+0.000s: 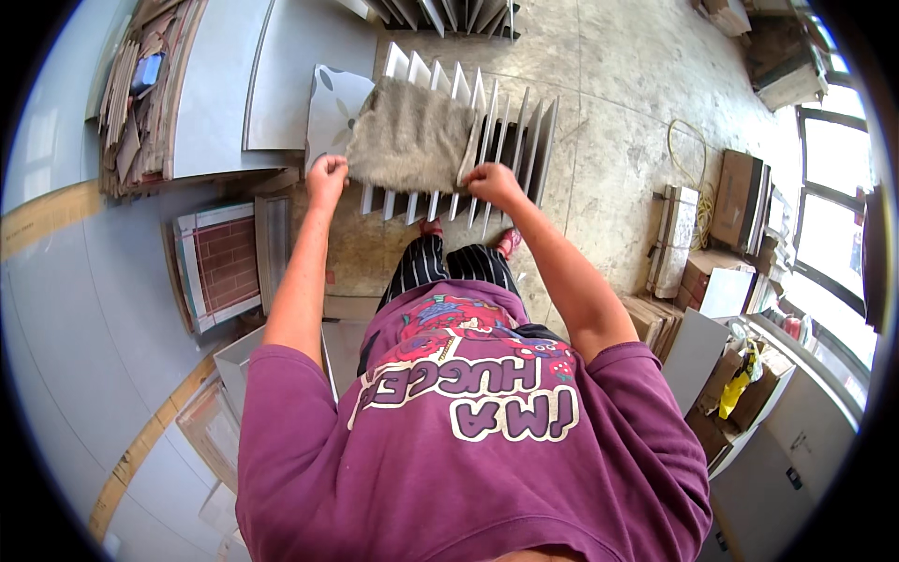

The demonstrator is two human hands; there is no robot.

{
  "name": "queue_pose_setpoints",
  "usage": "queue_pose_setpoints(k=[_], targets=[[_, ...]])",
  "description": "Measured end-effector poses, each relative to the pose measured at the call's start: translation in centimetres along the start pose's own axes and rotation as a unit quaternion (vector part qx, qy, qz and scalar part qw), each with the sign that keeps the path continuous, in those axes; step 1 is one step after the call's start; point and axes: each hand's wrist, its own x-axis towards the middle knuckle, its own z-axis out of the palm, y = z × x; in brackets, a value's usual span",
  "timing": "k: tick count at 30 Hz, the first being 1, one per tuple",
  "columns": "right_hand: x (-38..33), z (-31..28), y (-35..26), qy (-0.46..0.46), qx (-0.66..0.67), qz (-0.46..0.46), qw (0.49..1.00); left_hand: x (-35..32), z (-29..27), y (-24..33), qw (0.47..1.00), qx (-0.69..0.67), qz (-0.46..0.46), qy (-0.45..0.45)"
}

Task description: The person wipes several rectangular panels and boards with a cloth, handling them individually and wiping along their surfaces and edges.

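Note:
A greyish-brown cloth is stretched out between my two hands, above a row of upright panels. My left hand pinches its near left corner. At the near right corner my right hand is closed on the cloth's edge. Beneath and to the right of the cloth, several thin white and grey panels stand on edge, spaced apart in a row. Left of the cloth is a pale panel with a leaf pattern, partly covered by it. What holds the panels upright is hidden.
Another row of upright panels stands farther ahead on the concrete floor. To the left are large grey sheets and a stack of cardboard. Boxes and a coiled yellow hose sit along the right by the windows.

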Motion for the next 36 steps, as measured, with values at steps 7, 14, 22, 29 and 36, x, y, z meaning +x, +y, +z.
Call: queue_pose_setpoints(k=[7,14,22,29,36], targets=[[-3.7,2.7,3.9,-0.189,-0.051,-0.003,0.981,-10.2,-2.4,-5.6,0.995,0.018,-0.095,-0.014],[-7.3,1.4,3.2,-0.328,-0.045,0.022,0.943,-17.8,-3.6,-3.4,0.99,-0.024,-0.134,0.017],[-8.8,-2.8,-0.7,-0.397,-0.031,-0.035,0.916,-17.8,-3.4,7.3,0.998,-0.052,-0.033,0.01],[-7.4,-8.4,-4.5,-0.231,0.073,-0.099,0.965,-10.2,-1.4,15.7,0.994,-0.057,0.086,-0.037],[-4.1,-11.6,-8.4,0.063,0.221,-0.155,0.961,-1.6,0.2,21.9,0.978,-0.08,0.19,-0.016]])
